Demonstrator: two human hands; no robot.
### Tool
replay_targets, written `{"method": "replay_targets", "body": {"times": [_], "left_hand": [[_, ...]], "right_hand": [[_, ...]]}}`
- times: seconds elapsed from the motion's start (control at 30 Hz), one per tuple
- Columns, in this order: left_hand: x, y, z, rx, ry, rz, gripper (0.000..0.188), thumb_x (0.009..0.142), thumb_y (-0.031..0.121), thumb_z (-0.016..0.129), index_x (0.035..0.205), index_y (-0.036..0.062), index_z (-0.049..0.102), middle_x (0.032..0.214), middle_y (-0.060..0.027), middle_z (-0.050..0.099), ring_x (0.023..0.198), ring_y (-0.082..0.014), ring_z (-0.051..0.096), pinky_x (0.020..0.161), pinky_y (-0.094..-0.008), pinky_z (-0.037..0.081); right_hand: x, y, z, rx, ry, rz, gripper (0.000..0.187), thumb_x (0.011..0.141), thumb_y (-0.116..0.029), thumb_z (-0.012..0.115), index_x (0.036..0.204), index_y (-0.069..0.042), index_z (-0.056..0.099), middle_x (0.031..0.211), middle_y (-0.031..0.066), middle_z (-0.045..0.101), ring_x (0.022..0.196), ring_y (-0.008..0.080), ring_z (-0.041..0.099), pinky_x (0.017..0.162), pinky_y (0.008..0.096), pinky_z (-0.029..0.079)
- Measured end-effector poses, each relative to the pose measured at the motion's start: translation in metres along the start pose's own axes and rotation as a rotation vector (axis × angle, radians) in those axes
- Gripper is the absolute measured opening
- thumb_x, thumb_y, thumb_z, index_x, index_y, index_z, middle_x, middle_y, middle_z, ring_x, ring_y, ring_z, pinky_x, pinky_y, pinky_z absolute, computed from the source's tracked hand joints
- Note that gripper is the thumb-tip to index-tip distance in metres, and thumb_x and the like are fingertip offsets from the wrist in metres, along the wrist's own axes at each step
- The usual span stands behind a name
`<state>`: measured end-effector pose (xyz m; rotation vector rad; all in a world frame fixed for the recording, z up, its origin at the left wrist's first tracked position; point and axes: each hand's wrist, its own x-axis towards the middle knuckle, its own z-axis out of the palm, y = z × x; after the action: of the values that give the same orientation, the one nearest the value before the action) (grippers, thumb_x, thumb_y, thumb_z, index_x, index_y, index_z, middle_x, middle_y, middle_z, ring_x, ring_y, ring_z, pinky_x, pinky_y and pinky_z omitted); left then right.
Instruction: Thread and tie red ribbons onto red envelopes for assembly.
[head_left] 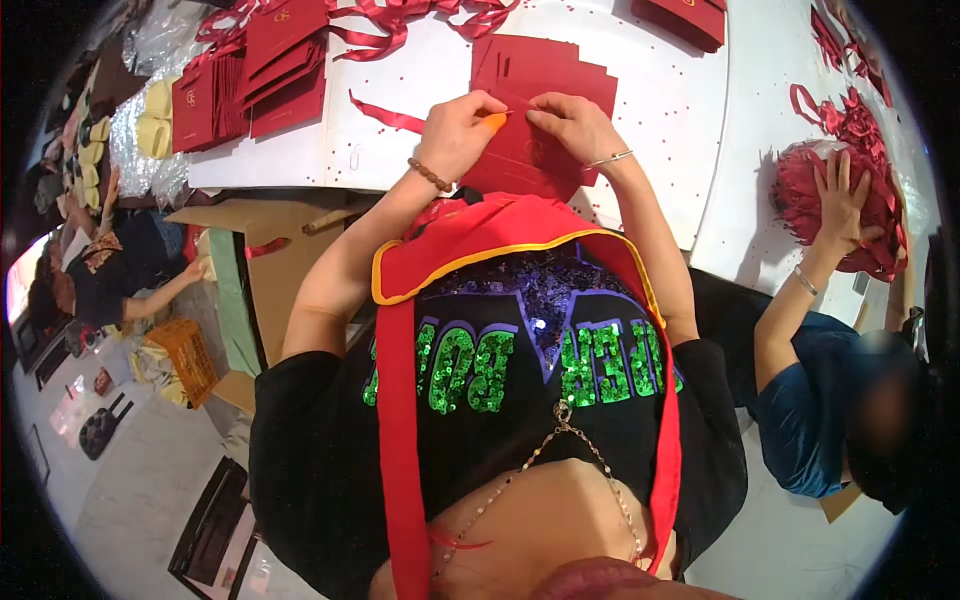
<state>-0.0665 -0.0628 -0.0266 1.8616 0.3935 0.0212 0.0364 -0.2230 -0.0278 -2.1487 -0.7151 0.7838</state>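
Over a stack of dark red paper bags or cards [535, 160] on the white table, both my hands are raised with their fingers closed. My left hand [460, 130], with a beaded bracelet and an orange cover on a fingertip, pinches a thin red strand. A red ribbon [385, 112] runs out to the left behind that hand. Fingers and thumb of my right hand [580, 130], with a metal bangle, pinch close together just across from it. What lies between them blends with the red stack. More red pieces lie fanned out beyond my hands.
Stacked red bags [285, 75] and loose ribbons [400, 25] lie at the far left of the white table [670, 130]. Tiny red bits are scattered over it. At right, a co-worker's hand [845, 195] rests on a red bundle [800, 200]. An orange crate [185, 360] stands at left.
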Motion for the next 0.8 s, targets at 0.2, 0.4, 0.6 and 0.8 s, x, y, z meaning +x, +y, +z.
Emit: {"method": "replay_targets", "body": {"times": [0.2, 0.4, 0.6, 0.8], "left_hand": [[0.001, -0.001, 0.004, 0.247, 0.082, 0.190, 0.015, 0.075, 0.008, 0.060, 0.088, 0.0013, 0.063, 0.074, -0.0105, 0.063, 0.062, -0.0142, 0.058, 0.055, -0.0253, 0.044], [0.002, 0.000, 0.007, 0.295, 0.088, 0.297, 0.015, 0.074, 0.009, 0.059, 0.086, 0.0014, 0.062, 0.078, -0.0135, 0.062, 0.063, -0.0220, 0.059, 0.057, -0.0291, 0.045], [0.002, -0.002, 0.007, 0.298, 0.109, 0.308, 0.015, 0.074, 0.011, 0.059, 0.086, 0.0012, 0.062, 0.076, -0.0133, 0.063, 0.062, -0.0220, 0.059, 0.056, -0.0295, 0.045], [0.004, 0.003, 0.007, 0.308, 0.069, 0.178, 0.015, 0.074, 0.012, 0.060, 0.085, 0.0009, 0.062, 0.070, -0.0132, 0.062, 0.058, -0.0192, 0.059, 0.052, -0.0288, 0.043]], "right_hand": [[0.000, -0.003, 0.005, -0.082, 0.009, -0.026, 0.030, 0.082, -0.032, 0.049, 0.104, -0.015, 0.060, 0.095, 0.0125, 0.062, 0.090, 0.0315, 0.058, 0.079, 0.0385, 0.045], [-0.002, -0.004, 0.004, -0.079, 0.014, -0.010, 0.031, 0.082, -0.032, 0.048, 0.106, -0.015, 0.059, 0.095, 0.0123, 0.062, 0.090, 0.0305, 0.058, 0.079, 0.0388, 0.045], [-0.002, -0.001, 0.006, -0.077, 0.009, -0.072, 0.031, 0.082, -0.031, 0.050, 0.106, -0.014, 0.058, 0.095, 0.0127, 0.062, 0.090, 0.0306, 0.058, 0.078, 0.0394, 0.045], [0.006, 0.011, 0.011, -0.003, -0.018, -0.058, 0.030, 0.079, -0.026, 0.055, 0.105, -0.012, 0.059, 0.095, 0.0134, 0.062, 0.090, 0.0312, 0.058, 0.078, 0.0388, 0.045]]}}
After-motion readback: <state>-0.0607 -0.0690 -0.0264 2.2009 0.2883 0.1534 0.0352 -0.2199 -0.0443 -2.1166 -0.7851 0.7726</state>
